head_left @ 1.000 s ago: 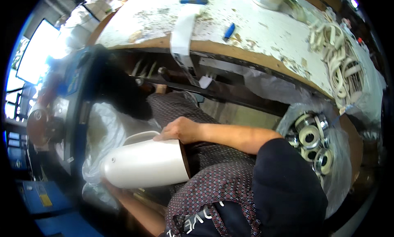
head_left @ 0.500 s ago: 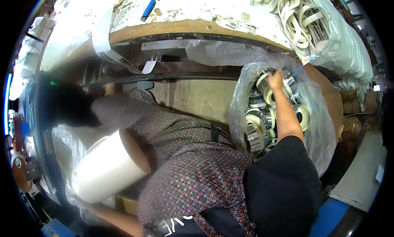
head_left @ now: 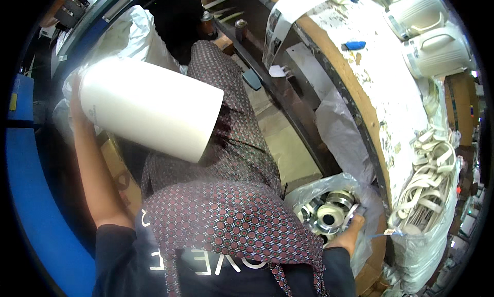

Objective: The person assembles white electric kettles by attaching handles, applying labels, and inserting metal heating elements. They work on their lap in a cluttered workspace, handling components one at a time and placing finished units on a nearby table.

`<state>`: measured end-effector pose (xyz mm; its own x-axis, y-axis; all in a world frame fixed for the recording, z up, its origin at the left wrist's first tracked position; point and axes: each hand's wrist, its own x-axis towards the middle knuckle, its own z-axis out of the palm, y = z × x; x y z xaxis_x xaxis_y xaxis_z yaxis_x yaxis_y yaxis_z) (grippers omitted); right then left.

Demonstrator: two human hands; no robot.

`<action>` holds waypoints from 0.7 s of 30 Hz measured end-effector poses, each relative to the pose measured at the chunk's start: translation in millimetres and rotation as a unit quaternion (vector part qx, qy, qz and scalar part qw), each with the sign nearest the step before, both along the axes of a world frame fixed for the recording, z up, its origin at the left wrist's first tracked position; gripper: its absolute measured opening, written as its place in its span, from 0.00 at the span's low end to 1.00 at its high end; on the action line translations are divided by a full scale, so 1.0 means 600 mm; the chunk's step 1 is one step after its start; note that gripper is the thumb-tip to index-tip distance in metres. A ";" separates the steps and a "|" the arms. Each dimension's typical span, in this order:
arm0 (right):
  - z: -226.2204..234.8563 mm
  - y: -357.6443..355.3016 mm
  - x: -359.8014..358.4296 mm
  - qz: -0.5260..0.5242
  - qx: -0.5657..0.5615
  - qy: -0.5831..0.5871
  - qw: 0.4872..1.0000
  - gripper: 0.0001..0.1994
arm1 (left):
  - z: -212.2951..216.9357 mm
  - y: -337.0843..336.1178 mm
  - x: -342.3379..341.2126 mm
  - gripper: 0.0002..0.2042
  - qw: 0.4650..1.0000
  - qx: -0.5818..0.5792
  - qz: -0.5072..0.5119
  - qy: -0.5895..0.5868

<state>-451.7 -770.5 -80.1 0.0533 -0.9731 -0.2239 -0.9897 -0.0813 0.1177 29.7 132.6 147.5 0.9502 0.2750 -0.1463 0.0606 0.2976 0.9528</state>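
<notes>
A white cylindrical jug body lies tilted across my left side, its wide end facing right. My left hand grips its narrower left end, with most of the fingers hidden behind it. Low on the right, a clear plastic bag in a cardboard box holds several cream-and-silver rings. My right hand is inside the bag's mouth, its fingers closed around the edge of one ring at the right.
A worn white bench curves along the right, bearing white jugs, a blue cutter and a bag of cream handles. A white plastic sack stands behind the jug body. A spray can sits under the bench.
My view has swung to the left, so the bench now runs down the right side. The jug body is raised and turned in my left hand. My right hand remains at the bag of rings.
</notes>
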 end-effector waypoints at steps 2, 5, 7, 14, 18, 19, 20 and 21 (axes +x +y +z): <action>0.015 0.014 0.083 0.096 0.071 -0.075 0.990 0.31 | 0.008 -0.005 -0.027 0.22 0.999 -0.003 0.039 0.017; 0.080 0.107 0.245 0.256 0.231 -0.042 0.938 0.29 | -0.012 0.029 -0.025 0.25 1.000 -0.013 0.015 0.021; 0.224 0.247 0.364 0.293 0.285 0.010 0.913 0.27 | -0.020 0.045 -0.021 0.30 1.000 0.010 -0.005 0.027; 0.405 0.557 0.596 0.363 0.451 -0.588 0.565 0.22 | -0.061 0.043 -0.058 0.22 0.996 0.089 0.015 0.012; 0.276 0.704 0.762 0.105 0.641 -0.622 0.438 0.18 | -0.096 0.119 -0.123 0.27 0.994 -0.072 0.068 -0.053; 0.234 0.729 0.788 0.061 0.665 -0.582 0.464 0.18 | -0.103 0.150 -0.154 0.32 0.987 -0.116 0.092 -0.067; 0.226 0.753 0.797 0.073 0.645 -0.541 0.535 0.18 | -0.098 0.156 -0.180 0.26 0.984 -0.050 0.143 -0.097; 0.224 0.772 0.808 0.089 0.619 -0.498 0.601 0.18 | -0.087 0.161 -0.209 0.22 0.973 0.020 0.197 -0.120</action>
